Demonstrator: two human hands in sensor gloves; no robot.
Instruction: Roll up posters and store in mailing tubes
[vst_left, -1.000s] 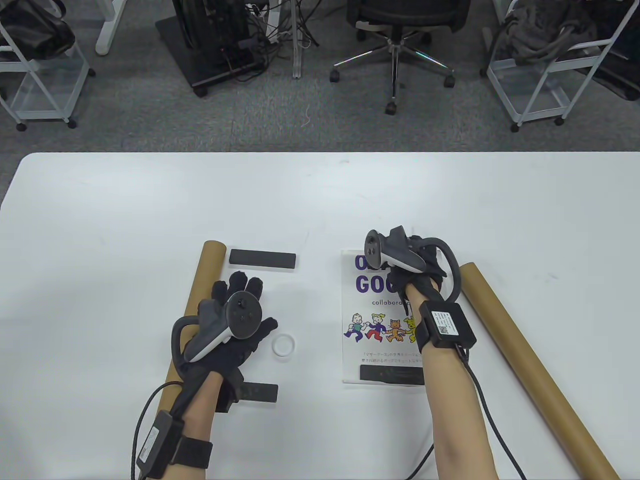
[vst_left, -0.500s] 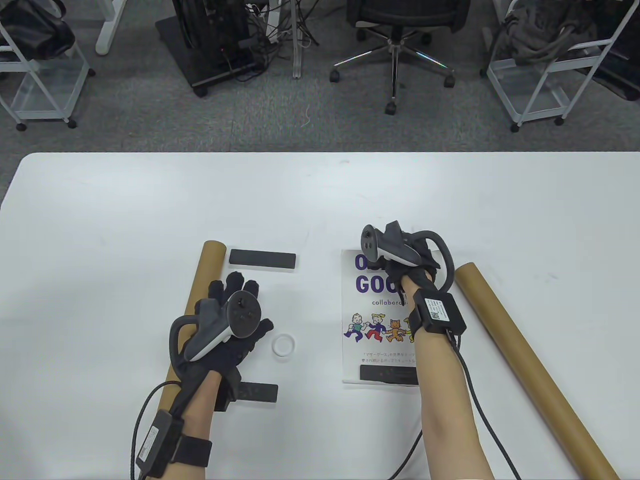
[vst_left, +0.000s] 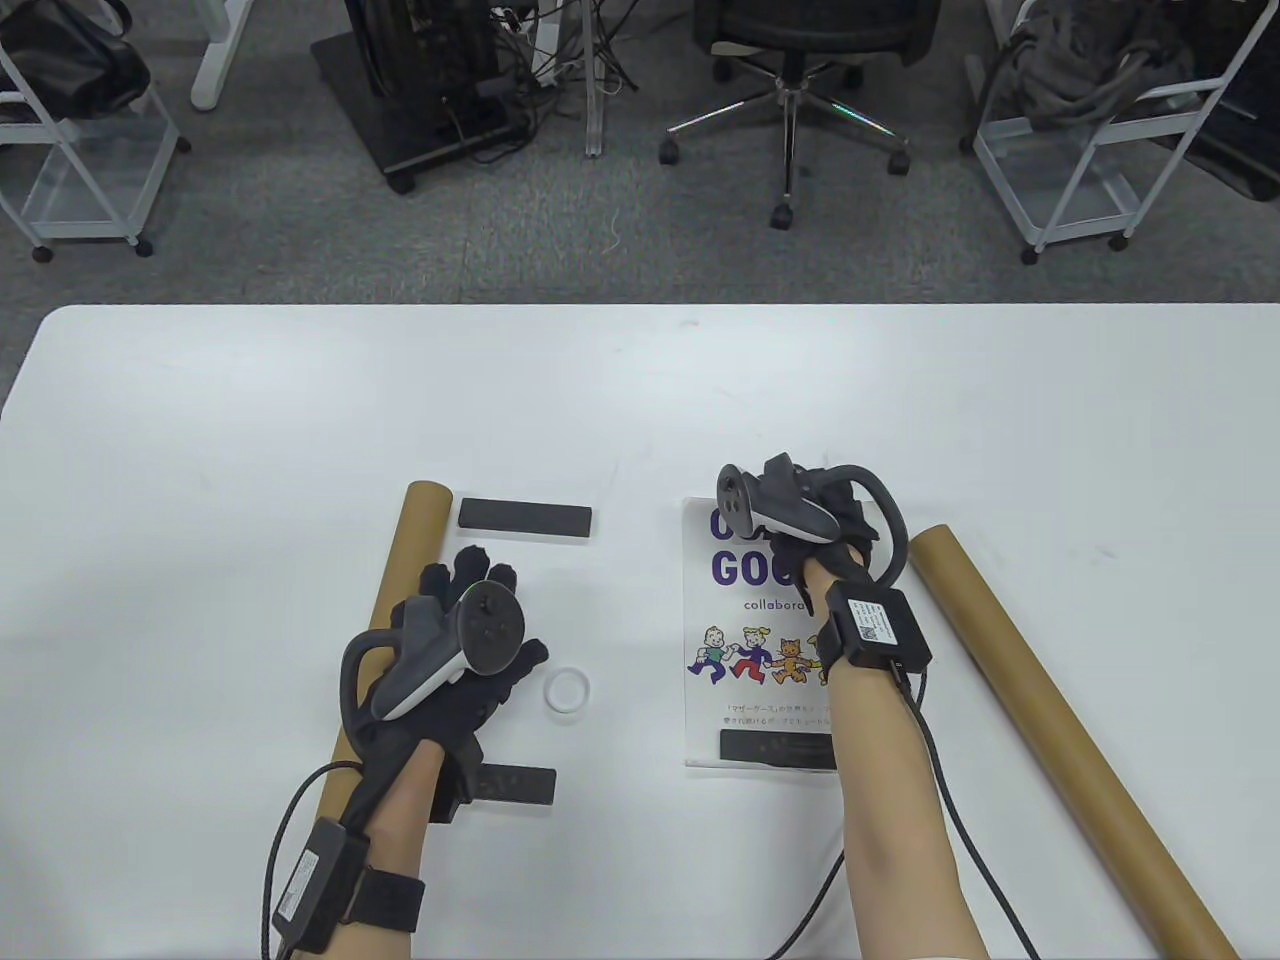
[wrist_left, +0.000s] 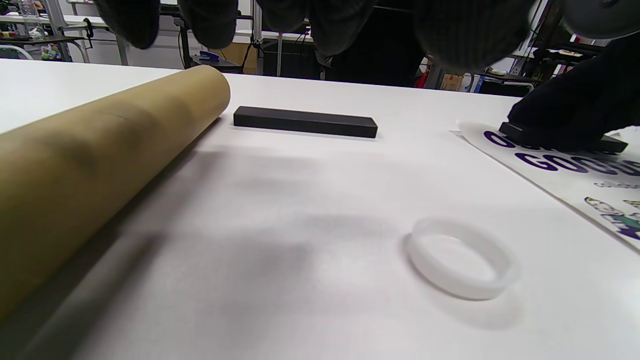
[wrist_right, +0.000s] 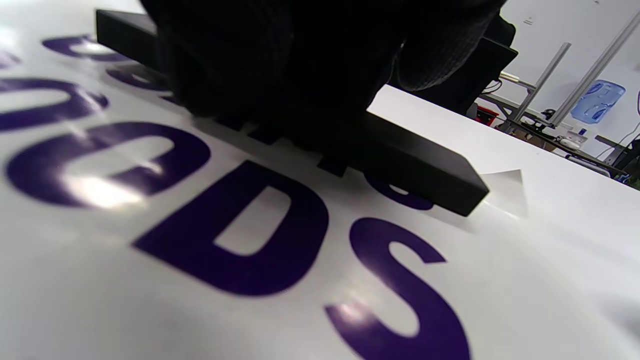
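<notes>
Poster (vst_left: 750, 640) lies flat on the table (vst_left: 640, 400), right of centre, long axis running near-to-far, held down by a black bar at each short end: near bar (vst_left: 775, 748) on the bottom edge, far bar (wrist_right: 420, 170) on the top edge over the purple lettering. Right hand (vst_left: 830, 525) sits directly on that far bar; in the right wrist view its fingers (wrist_right: 240, 65) are wrapped over the bar's middle, so it reads as gripping the weight, though the exact finger positions are lost in shadow. Left hand (vst_left: 460, 650) is well off to the left, flat and spread, palm down between the left tube (vst_left: 390, 600) and the white end-cap ring (vst_left: 566, 691), holding nothing. Key relation: the poster can't roll along its long axis until both bars come off, and the right hand is already on the far one; the near bar is next, closest to the right forearm. Right tube (vst_left: 1060, 720) lies diagonally just right of the poster, open end at the far side. Two spare bars sit on the left: one far (vst_left: 525, 517), one near (vst_left: 510, 785), the latter partly under the left wrist.
</notes>
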